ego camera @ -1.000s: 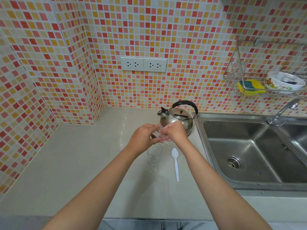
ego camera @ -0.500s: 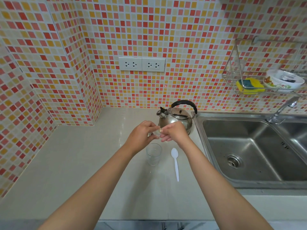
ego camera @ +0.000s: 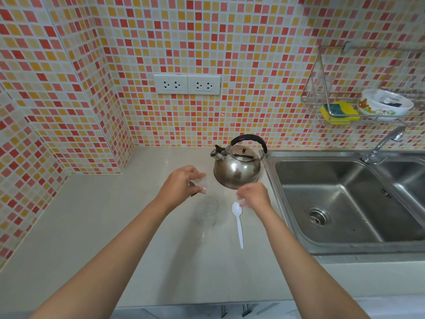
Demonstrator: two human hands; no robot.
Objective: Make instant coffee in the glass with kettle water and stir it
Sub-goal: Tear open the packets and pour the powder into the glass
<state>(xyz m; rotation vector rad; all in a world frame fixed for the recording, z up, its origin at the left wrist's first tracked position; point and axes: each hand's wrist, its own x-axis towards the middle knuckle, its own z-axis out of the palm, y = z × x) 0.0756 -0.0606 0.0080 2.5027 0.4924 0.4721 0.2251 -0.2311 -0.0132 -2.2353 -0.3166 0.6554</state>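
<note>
A clear empty glass (ego camera: 207, 212) stands on the pale counter (ego camera: 92, 226). Just above it my left hand (ego camera: 181, 184) holds a small clear plastic cup or sachet (ego camera: 200, 182); what is inside I cannot make out. My right hand (ego camera: 254, 195) hovers over the bowl of a white plastic spoon (ego camera: 238, 221) that lies to the right of the glass; its fingers are blurred and loosely curled, with nothing visible in them. Behind both hands sits a steel kettle (ego camera: 236, 168) with a black handle.
A steel double sink (ego camera: 340, 199) with a tap (ego camera: 381, 143) lies to the right of the kettle. A wire wall rack (ego camera: 322, 104) carries a yellow sponge (ego camera: 339, 112) and a bowl (ego camera: 385, 104). Two sockets (ego camera: 187, 84) sit on the tiled wall.
My hands were together over the glass; now they have parted. The right hand dropped toward the spoon, and the left keeps the small clear packet above the glass.
</note>
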